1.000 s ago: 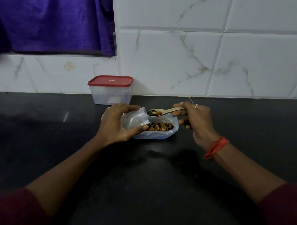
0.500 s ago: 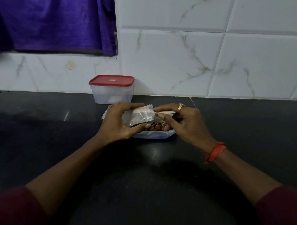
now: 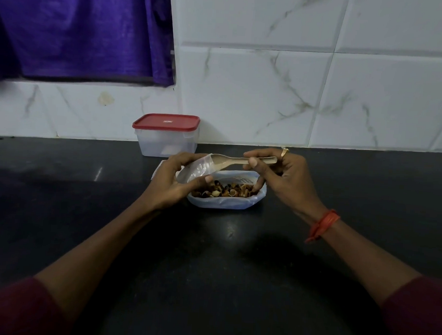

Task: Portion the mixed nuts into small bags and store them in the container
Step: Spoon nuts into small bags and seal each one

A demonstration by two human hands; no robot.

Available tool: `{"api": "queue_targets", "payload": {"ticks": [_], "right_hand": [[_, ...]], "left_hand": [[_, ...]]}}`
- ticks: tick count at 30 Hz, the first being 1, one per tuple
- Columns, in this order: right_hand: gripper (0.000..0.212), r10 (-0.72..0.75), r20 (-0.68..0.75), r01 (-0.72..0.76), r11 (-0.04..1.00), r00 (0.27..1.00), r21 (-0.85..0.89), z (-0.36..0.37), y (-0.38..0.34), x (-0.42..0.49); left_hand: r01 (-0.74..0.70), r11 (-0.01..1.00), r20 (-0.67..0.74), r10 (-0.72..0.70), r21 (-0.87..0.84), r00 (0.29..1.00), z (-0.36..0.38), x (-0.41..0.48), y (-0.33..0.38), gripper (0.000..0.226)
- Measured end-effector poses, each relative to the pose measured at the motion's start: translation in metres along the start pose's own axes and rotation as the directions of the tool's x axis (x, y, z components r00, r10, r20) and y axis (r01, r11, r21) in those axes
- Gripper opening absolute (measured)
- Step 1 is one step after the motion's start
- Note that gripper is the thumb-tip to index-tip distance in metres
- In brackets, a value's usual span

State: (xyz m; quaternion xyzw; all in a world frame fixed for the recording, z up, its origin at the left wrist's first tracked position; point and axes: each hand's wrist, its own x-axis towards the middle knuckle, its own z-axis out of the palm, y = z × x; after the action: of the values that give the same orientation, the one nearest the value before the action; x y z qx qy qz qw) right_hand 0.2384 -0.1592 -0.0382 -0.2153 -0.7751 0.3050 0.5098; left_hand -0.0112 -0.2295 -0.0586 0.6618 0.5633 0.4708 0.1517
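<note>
On a dark kitchen counter (image 3: 210,268) below a tiled wall (image 3: 268,98), a person's left hand (image 3: 173,180) curls its fingers and thumb round a small bag (image 3: 197,167) of clear plastic, holding its mouth open toward the right. The right hand (image 3: 282,177) pinches the handle of a wooden spoon (image 3: 238,161) between thumb and fingers, the spoon's bowl lying at the bag's mouth. Directly beneath, the mixed nuts (image 3: 224,191) sit in a larger bag (image 3: 226,204) with its rim rolled down, resting on the counter between the two hands; how many nuts have reached the small bag cannot be made out. The container (image 3: 166,142) stands behind the left hand, against the wall, its red lid (image 3: 166,121) on. The likeliest mishap from here is a spill. The thin film is held open by one hand's grip alone, and if that mouth sags or folds as the spoon tips or draws out, nuts could drop past the rim, some back into the supply, others rolling across the counter. The right hand's lower fingers sit close to the larger bag's far edge, and a careless dip for another scoop could drag or tip that soft, unsupported bag. Nothing can be stored until the lid comes off.
</note>
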Motion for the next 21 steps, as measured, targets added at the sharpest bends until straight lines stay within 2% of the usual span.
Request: {"api": "queue_targets", "payload": {"ticks": [5,7,8,11,14,16,18,21], "right_hand": [[0.01,0.049,-0.106,-0.041,0.996,0.993,0.078,-0.003,0.001,0.003],[0.007,0.025,-0.163,-0.026,1.0,0.986,-0.002,-0.007,0.003,0.004],[0.006,-0.033,-0.166,0.014,0.993,0.986,-0.114,-0.01,0.005,0.003],[0.016,-0.267,-0.052,0.211,0.854,0.962,-0.475,-0.013,0.009,0.0],[0.018,-0.399,0.11,0.371,0.669,0.91,-0.644,-0.014,0.006,0.0],[0.016,-0.468,0.18,0.449,0.562,0.865,-0.695,-0.017,0.004,0.002],[0.017,-0.466,0.189,0.453,0.56,0.864,-0.693,-0.021,0.001,0.005],[0.021,-0.36,0.179,0.382,0.639,0.916,-0.667,-0.018,0.003,0.004]], "left_hand": [[0.039,0.997,-0.024,-0.041,-0.074,0.999,-0.006,0.002,-0.002,0.07],[0.065,0.993,-0.035,-0.069,-0.096,0.997,-0.01,0.003,-0.005,0.074],[0.078,0.992,-0.035,-0.082,-0.101,0.996,-0.011,0.004,-0.006,0.078],[0.086,0.988,-0.022,-0.089,-0.125,0.996,-0.013,0.004,-0.005,0.082],[0.08,0.987,-0.024,-0.084,-0.141,0.996,-0.014,0.005,-0.001,0.082],[0.086,0.985,-0.027,-0.091,-0.153,0.995,-0.012,0.004,0.001,0.076],[0.087,0.983,-0.034,-0.094,-0.161,0.995,-0.01,0.003,0.002,0.069],[0.081,0.983,-0.03,-0.087,-0.165,0.996,-0.007,0.002,0.001,0.068]]}}
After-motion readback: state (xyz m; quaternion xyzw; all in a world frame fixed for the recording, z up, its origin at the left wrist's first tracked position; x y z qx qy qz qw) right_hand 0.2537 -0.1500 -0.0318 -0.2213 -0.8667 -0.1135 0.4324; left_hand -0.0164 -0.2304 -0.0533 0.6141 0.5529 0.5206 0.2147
